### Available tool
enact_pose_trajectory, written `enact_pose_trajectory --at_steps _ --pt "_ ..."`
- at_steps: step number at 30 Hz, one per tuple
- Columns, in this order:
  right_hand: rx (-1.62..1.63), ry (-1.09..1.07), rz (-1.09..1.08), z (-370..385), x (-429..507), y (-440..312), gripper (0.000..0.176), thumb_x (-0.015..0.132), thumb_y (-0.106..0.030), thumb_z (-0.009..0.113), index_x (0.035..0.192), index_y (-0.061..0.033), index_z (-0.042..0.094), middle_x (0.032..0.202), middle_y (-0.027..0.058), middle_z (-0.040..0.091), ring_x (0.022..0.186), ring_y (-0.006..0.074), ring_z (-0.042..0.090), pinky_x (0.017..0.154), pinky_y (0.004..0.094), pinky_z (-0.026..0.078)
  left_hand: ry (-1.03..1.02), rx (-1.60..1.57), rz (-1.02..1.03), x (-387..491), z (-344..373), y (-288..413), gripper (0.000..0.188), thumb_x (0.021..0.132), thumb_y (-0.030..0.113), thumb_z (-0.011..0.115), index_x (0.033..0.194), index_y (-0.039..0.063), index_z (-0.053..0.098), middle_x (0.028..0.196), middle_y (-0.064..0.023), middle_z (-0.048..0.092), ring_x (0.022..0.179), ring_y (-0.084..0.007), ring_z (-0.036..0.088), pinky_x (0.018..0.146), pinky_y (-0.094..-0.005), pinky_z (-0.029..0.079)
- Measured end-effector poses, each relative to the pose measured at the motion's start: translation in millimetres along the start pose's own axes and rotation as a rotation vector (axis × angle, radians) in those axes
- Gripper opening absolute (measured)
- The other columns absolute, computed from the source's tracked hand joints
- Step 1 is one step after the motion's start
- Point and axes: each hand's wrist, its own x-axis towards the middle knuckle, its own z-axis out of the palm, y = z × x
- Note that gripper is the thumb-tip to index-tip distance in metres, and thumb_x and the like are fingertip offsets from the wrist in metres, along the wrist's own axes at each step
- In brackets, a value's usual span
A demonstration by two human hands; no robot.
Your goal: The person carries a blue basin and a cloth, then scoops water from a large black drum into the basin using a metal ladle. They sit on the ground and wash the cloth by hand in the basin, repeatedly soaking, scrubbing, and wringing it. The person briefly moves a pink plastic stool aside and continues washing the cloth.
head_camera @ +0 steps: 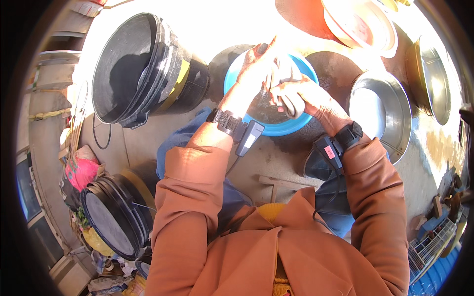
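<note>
A light-coloured wet cloth (293,101) is bunched between my two hands over a blue plastic basin (287,129) on the ground. My left hand (259,61) grips the cloth's upper part, where bright sunlight washes out the detail. Lower and to the right, my right hand (301,92) is closed around a twisted fold of it. Murky water (264,109) shows in the basin beneath. Both wrists carry black straps with small cabled devices.
A large black bucket (124,70) lies tilted at upper left, with a lidded black bucket (111,218) below it. Metal basins (400,122) stand at right, and a pink-orange basin (389,37) at upper right. A wire rack (431,248) is at lower right.
</note>
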Motion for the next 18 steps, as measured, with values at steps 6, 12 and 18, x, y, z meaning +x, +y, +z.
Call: enact_pose_trajectory --at_steps 6,12,18 --pt "-0.552 -0.094 -0.234 20.3 -34.2 -24.8 0.026 0.088 -0.01 0.054 0.111 0.0011 0.055 0.106 0.0118 0.061 0.097 0.0178 0.058 0.083 0.0261 0.048 -0.034 -0.504 0.108 -18.5 -0.8 15.9 0.038 0.091 0.038 0.051 0.109 0.004 0.055 0.096 -0.0061 0.06 0.091 -0.0148 0.057 0.08 -0.0304 0.047" --pt "0.433 -0.368 0.144 24.7 -20.5 -14.8 0.022 0.089 -0.013 0.053 0.102 0.0041 0.055 0.082 0.0096 0.06 0.065 0.0129 0.058 0.055 0.0214 0.049 -0.068 -0.313 0.138 -20.3 4.5 28.3 0.026 0.092 0.027 0.052 0.1 0.003 0.058 0.073 0.0 0.059 0.056 -0.0077 0.055 0.047 -0.0187 0.045" --pt "-0.052 -0.039 -0.034 19.0 -9.8 -0.9 0.02 0.086 -0.011 0.056 0.098 0.0049 0.057 0.08 0.0098 0.06 0.06 0.0139 0.055 0.049 0.0217 0.044 -0.117 0.008 0.25 -8.4 -5.8 16.7 0.022 0.084 0.026 0.062 0.092 0.006 0.06 0.07 0.0012 0.057 0.057 -0.0098 0.055 0.05 -0.0223 0.046"
